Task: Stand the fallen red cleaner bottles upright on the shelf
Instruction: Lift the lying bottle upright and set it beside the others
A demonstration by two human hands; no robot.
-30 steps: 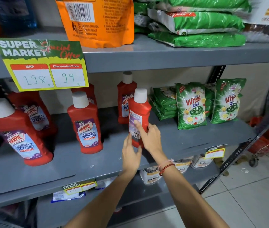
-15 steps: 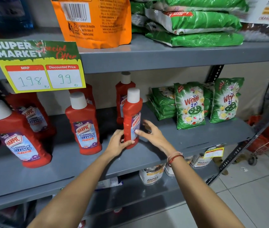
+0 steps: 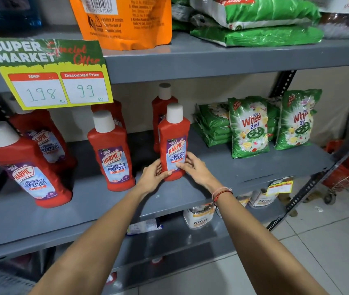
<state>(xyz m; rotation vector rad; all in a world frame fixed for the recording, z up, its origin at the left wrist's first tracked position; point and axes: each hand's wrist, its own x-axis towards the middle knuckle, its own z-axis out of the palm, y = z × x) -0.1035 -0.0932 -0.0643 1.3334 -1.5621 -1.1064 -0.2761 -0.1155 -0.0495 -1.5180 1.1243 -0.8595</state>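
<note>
A red cleaner bottle (image 3: 174,137) with a white cap stands upright on the grey middle shelf (image 3: 244,167), label facing me. My left hand (image 3: 152,174) grips its lower left side and my right hand (image 3: 193,168) holds its lower right side, fingers across the label's base. Several more red bottles stand upright: one (image 3: 111,154) just left of it, one (image 3: 25,169) at the far left front, one (image 3: 43,137) behind that, one (image 3: 162,103) behind the held bottle. Another at the back is mostly hidden by the price sign.
A yellow and green price sign (image 3: 52,73) hangs from the upper shelf's edge. Green detergent packs (image 3: 249,128) stand to the right on the same shelf. An orange pouch (image 3: 126,20) and green bags (image 3: 254,20) sit above. Small packs (image 3: 199,216) lie on the lower shelf.
The bottle has been turned from its back label to its front label facing me. Both hands have slid down to its base.
</note>
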